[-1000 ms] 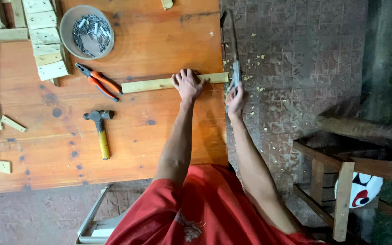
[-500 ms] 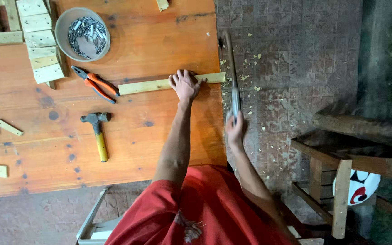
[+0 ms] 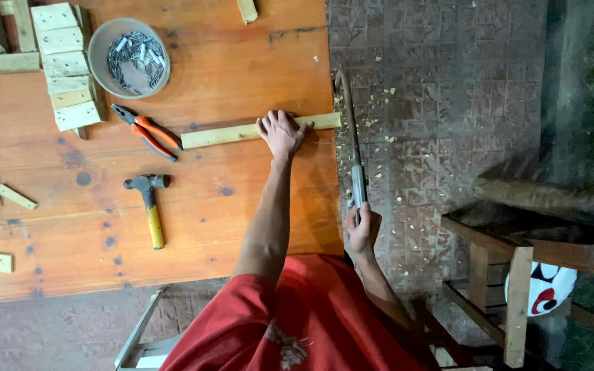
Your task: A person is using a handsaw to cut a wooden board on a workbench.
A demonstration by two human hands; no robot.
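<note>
While left hand (image 3: pixel 281 133) presses fingers spread flat on wood strip (image 3: pixel 261 130), right hand (image 3: pixel 362 230) fist-grips saw (image 3: pixel 352 141); blade crosses the strip's long axis at its overhanging end.

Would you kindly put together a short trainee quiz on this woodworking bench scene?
1. True or false: the left hand presses flat on the wooden strip that lies on the orange wooden table.
2. What does the right hand grip?
A. the hammer
B. the handsaw
C. the pliers
3. Fill in: the round bowl near the stacked wood blocks holds metal ____.

Key:
1. True; the strip's end reaches the table edge by the saw blade.
2. B; hammer and pliers lie untouched on the table.
3. Nails.
</note>
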